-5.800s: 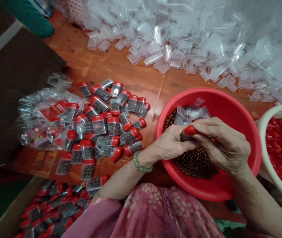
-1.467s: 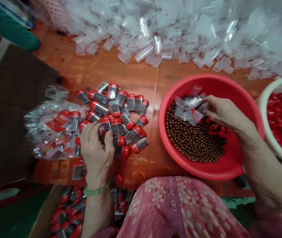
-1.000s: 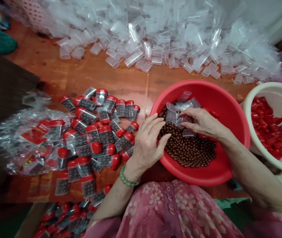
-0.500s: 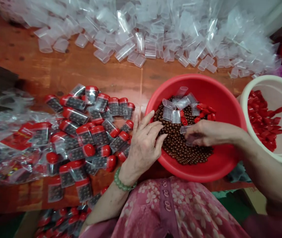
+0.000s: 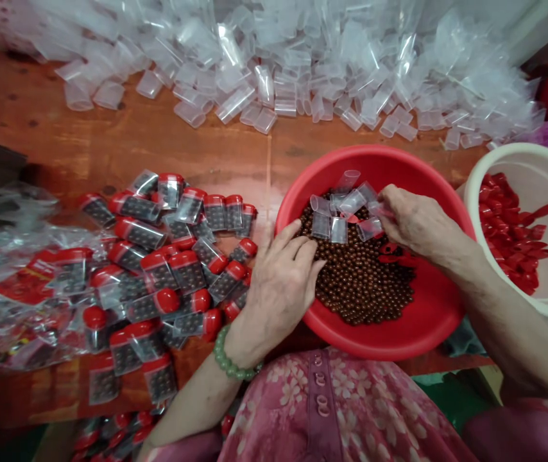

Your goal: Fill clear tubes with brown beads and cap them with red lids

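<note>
A red basin (image 5: 440, 314) holds a bed of small round brown balls (image 5: 360, 282), with clear plastic tubes (image 5: 321, 224) and red plastic caps (image 5: 389, 253) lying on top. My left hand (image 5: 281, 276) rests on the basin's left rim, fingers stretched out over the edge. Inside the basin, at the upper right of the balls, my right hand (image 5: 418, 218) has its fingers closed at a clear tube (image 5: 378, 206). Its fingertips are partly hidden. Left of the basin lies a heap of filled clear containers with red caps (image 5: 187, 269).
Many clear tubes (image 5: 264, 83) are piled along the table's far side. A white bucket (image 5: 476, 186) of red pieces (image 5: 509, 231) stands right of the basin. Crumpled clear plastic bags (image 5: 18, 301) lie at the left. More filled containers (image 5: 110, 433) are below the table edge.
My right hand has moved up and to the right in the basin, from over the balls to beside the clear tubes. My left hand stays on the rim. The view has shifted slightly.
</note>
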